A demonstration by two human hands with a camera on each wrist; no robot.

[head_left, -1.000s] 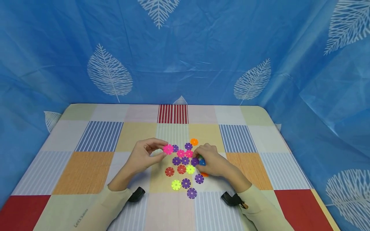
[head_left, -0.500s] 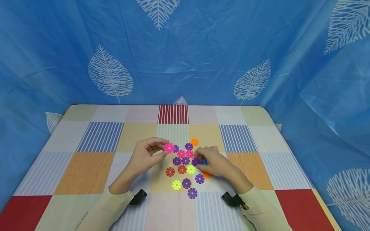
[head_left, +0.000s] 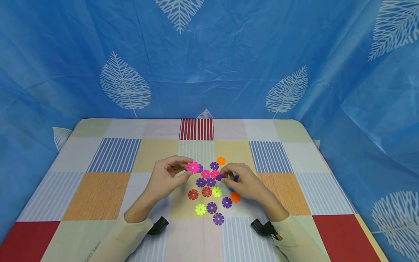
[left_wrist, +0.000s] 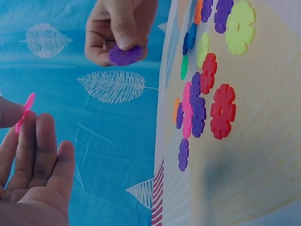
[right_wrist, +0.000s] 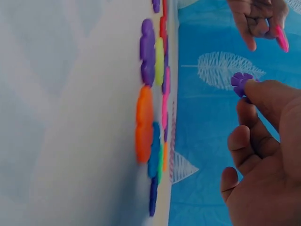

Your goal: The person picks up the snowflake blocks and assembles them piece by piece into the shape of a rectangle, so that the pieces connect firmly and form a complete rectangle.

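Observation:
My left hand [head_left: 165, 178] pinches a bright pink notched interlocking disc [head_left: 193, 167] between thumb and fingers, held up above the tabletop. In the left wrist view this pink disc [left_wrist: 26, 113] shows nearly edge-on. Across from it, my right hand [head_left: 243, 181] grips a purple interlocking disc [right_wrist: 242, 84] at thumb and fingertip, also raised off the table; in the head view it is tilted. Both hands stand apart, with discs lying flat beneath and between them. A blue and a green disc are partly hidden behind the right hand in the head view.
Loose discs lie mid-table: red [head_left: 193, 194], yellow-green [head_left: 200, 209], orange [head_left: 235, 197], purple [head_left: 218, 219] and others, several touching in this view. A patchwork cloth [head_left: 95, 196] covers the table. Blue leaf-print sheeting [head_left: 209, 72] hangs behind and at both sides.
My right hand has tilted the purple disc from face-on to nearly edge-on and lifted slightly, uncovering more of the orange disc below. The left hand with the pink disc has barely shifted.

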